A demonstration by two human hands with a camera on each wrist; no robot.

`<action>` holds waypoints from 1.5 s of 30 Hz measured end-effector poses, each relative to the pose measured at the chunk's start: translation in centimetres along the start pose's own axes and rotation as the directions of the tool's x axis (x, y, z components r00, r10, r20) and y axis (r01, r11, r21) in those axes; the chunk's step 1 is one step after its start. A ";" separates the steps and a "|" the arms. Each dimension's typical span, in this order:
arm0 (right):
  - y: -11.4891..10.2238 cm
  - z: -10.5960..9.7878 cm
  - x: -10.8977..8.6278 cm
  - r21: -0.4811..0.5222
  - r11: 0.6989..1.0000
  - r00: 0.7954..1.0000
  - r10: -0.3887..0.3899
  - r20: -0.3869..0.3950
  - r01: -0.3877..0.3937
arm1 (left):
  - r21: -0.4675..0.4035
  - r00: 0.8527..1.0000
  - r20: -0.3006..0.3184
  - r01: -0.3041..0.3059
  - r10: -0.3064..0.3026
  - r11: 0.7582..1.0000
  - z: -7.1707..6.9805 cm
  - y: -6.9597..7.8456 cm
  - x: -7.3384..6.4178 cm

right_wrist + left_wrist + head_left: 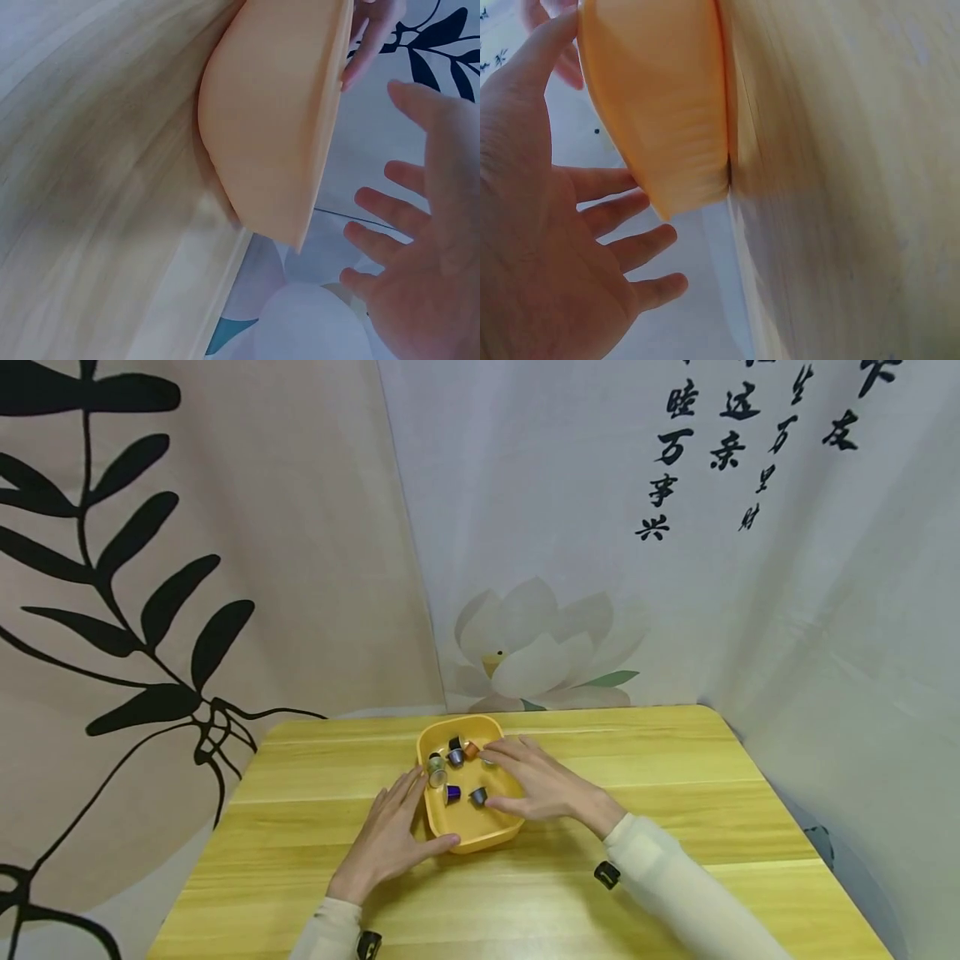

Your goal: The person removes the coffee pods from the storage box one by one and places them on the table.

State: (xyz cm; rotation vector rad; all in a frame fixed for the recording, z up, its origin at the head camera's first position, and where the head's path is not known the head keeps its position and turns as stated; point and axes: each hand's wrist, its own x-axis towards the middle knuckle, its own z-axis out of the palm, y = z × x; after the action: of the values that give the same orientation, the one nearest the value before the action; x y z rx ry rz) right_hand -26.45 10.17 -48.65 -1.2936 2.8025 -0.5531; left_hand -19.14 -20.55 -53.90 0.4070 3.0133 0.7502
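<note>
A yellow plastic tray (480, 842) stands on the table with several small coffee capsules in it. Among them are a purple capsule (453, 793), a grey-blue capsule (478, 797), an orange capsule (471, 750) and a pale green one (437, 763). My left hand (384, 845) lies along the tray's left side, fingers spread and touching its rim in the left wrist view. Over the tray's right side hovers my right hand (546, 783), fingers loosely extended and holding nothing. It stands apart from the rim in the right wrist view and partly covers a capsule at the tray's right.
The wooden table (645, 893) extends around the tray on every side. Behind it hangs a pale curtain (315, 527) printed with dark leaves, a lotus and black characters. Both sleeves carry a small black device at the wrist.
</note>
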 end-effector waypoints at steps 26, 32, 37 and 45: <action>0.7 2.9 4.0 -0.126 0.986 0.988 -0.090 0.128 0.107 | -0.023 1.000 -0.005 -0.004 0.004 1.000 0.1 0.0 0.2; 0.7 3.3 4.5 -0.135 0.986 0.988 -0.075 0.136 0.093 | -0.028 1.000 -0.002 -0.002 0.002 1.000 0.0 0.0 0.1; 0.6 3.7 4.8 -0.145 0.986 0.985 -0.060 0.160 0.084 | -0.030 1.000 -0.016 -0.005 0.005 1.000 0.1 -0.2 0.0; 0.3 4.2 5.2 -0.170 0.980 0.981 -0.067 0.181 0.098 | -0.032 1.000 -0.025 -0.005 0.004 0.999 0.1 -0.3 -0.1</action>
State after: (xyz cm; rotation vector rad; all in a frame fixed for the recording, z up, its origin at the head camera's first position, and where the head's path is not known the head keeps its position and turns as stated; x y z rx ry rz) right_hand -29.47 5.25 -51.94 -1.4182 2.7145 -0.1806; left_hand -19.13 -20.78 -54.18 0.4070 3.0197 0.8093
